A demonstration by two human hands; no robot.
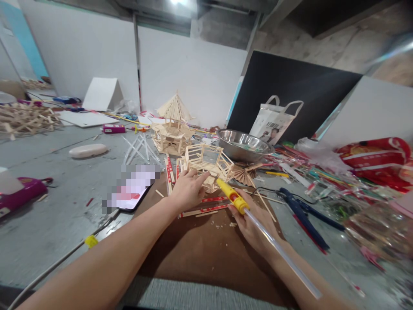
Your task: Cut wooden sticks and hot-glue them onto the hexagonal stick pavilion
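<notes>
My left hand [187,189] rests with curled fingers against the near side of a small open frame of wooden sticks [206,165], holding it on the brown board [200,249]. My right hand [250,224] grips a yellow glue gun [230,196] with a long clear glue stick [280,254] running back over my wrist. The gun's tip points at the frame's lower right side, close to it. A finished wooden-stick pavilion [172,125] stands behind the frame.
A phone [130,189] lies left of the board. A steel bowl [243,144], a white bag [274,120], blue pliers [303,215] and a litter of sticks and wrappers are at the right. A pink device [19,193] sits at far left.
</notes>
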